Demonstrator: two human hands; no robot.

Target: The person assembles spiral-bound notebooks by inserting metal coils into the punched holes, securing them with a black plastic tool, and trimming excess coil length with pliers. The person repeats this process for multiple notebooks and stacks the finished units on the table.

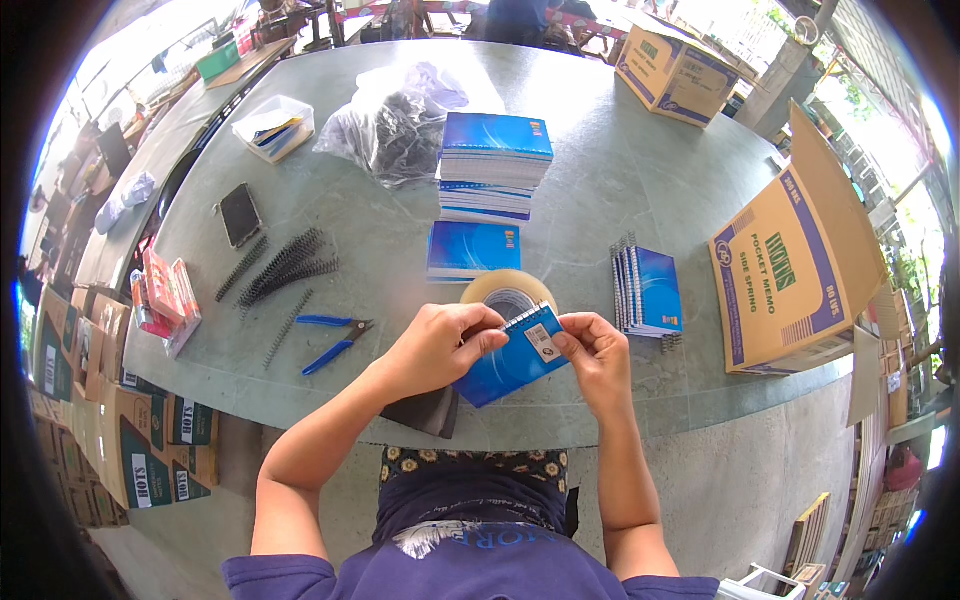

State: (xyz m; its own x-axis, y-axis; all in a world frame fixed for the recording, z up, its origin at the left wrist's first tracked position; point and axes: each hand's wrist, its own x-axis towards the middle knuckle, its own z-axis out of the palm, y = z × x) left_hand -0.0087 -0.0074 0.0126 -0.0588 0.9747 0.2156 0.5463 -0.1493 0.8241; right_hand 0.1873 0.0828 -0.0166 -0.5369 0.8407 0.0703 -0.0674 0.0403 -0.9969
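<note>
A small blue pocket notebook (510, 365) with a white label is tilted between my hands, above the table's near edge. Dark coil loops show along its punched top edge. My left hand (440, 345) is closed in a pinch at the left end of that edge; what lies between its fingertips is partly hidden. The right corner is gripped by my right hand (598, 360), thumb beside the label. Just behind the notebook lies a roll of clear tape (470, 292). Loose black spiral coils (285, 268) and blue-handled cutting pliers (338, 343) rest to the left.
Beyond the tape stand stacked blue notebooks (495, 135) and a clear plastic bag of dark coils (385, 130). Coil-bound notebooks (655, 290) sit to the right, by an open cardboard box (785, 280). A phone (239, 216) and white tub (272, 130) are at left.
</note>
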